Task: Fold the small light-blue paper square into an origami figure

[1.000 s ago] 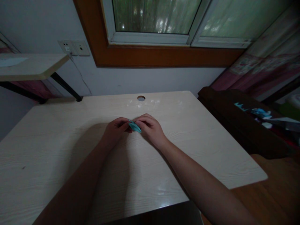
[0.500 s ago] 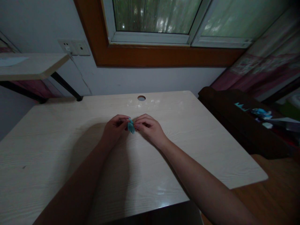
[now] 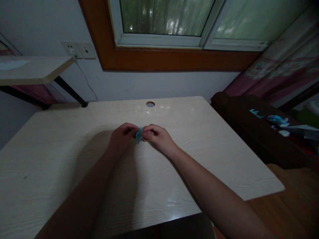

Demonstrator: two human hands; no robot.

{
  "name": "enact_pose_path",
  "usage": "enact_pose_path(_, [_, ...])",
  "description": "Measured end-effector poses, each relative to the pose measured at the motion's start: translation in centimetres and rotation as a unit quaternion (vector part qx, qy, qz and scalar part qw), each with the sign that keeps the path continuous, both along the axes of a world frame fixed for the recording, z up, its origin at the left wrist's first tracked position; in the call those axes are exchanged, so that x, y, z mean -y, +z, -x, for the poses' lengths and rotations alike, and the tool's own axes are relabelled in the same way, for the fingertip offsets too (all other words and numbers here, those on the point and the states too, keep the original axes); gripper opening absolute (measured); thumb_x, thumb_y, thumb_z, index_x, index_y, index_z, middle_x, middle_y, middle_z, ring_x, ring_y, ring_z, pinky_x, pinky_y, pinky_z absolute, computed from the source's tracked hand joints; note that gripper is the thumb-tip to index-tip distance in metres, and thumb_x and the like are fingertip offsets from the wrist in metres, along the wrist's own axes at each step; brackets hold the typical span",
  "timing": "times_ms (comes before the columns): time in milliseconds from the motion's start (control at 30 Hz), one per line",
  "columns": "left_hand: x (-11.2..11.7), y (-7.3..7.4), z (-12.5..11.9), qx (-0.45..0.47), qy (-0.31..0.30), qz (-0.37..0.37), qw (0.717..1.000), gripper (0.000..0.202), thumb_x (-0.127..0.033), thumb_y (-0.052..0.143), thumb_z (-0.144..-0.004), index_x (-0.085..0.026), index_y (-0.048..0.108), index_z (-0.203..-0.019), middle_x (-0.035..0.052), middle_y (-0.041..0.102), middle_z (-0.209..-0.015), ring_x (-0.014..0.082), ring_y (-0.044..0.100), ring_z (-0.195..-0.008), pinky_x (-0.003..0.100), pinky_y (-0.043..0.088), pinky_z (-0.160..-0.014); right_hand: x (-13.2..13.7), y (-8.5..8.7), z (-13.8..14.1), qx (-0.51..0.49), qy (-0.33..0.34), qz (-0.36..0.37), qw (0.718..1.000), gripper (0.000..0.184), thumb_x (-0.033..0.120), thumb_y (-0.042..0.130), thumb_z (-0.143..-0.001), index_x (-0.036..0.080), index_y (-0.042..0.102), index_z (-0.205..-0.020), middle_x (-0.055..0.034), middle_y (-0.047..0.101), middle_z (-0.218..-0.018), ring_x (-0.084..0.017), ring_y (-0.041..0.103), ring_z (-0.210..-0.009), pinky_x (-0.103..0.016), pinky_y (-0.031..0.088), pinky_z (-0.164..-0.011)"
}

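Note:
A small folded piece of light-blue paper [image 3: 139,135] is pinched between my two hands, above the middle of a pale wood-grain table [image 3: 199,159]. My left hand [image 3: 122,134] grips its left side between thumb and fingers. From the right, my right hand [image 3: 158,135] pinches the other side, thumb nearest me. The paper stands edge-up with pointed ends at top and bottom. Fingertips cover part of it, so its full folded shape cannot be made out.
A round cable hole [image 3: 150,104] sits near the table's back edge. A raised shelf [image 3: 37,76] on black legs stands back left. Beyond the right edge, a dark wooden cabinet [image 3: 239,113] carries blue paper pieces [image 3: 277,120] and other items. A window is behind.
The blue paper has turned a little and looks narrower and flatter. My right fingers have shifted slightly toward me; the left hand has barely moved.

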State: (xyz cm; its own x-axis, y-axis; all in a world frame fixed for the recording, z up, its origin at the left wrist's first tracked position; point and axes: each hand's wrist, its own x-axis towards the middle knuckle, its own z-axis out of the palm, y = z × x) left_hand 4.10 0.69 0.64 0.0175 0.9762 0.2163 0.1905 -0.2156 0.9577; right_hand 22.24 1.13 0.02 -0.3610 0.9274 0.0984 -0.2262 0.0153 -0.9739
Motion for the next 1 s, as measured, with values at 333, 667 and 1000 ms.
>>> enact_pose_path(333, [0.39,0.27,0.03,-0.013,-0.031,0.009,0.999,0.021,-0.037,0.062,-0.085,-0.019,0.072,-0.082,0.0026,0.072,-0.082,0.0155,0.065,-0.076,0.026,0.053,-0.075,-0.31,-0.15,-0.14,-0.015,0.004,0.026,1.0,0.024,0.036,0.079,-0.072,0.017,0.068,-0.082,-0.0016,0.069,-0.075,-0.012,0.063,-0.067,-0.028,0.053,-0.069])
enact_pose_path(667, [0.4,0.57,-0.01,-0.025,-0.04,0.034,0.998,0.021,-0.04,0.066,-0.08,-0.019,0.071,-0.079,0.0026,0.071,-0.077,0.016,0.063,-0.073,0.026,0.051,-0.073,-0.4,0.14,-0.34,0.013,-0.019,0.003,1.0,0.023,0.038,0.076,-0.075,0.018,0.068,-0.08,0.0003,0.066,-0.067,-0.011,0.058,-0.059,-0.027,0.049,-0.062])
enact_pose_path(1000, [0.35,0.31,-0.1,-0.04,-0.045,0.033,0.998,0.023,-0.041,0.068,-0.079,-0.019,0.072,-0.077,0.0018,0.07,-0.075,0.0156,0.062,-0.071,0.026,0.05,-0.071,-0.44,0.09,-0.42,0.003,-0.025,-0.003,1.0,0.021,0.036,0.076,-0.075,0.018,0.069,-0.082,-0.0004,0.066,-0.07,-0.011,0.056,-0.061,-0.027,0.047,-0.063])
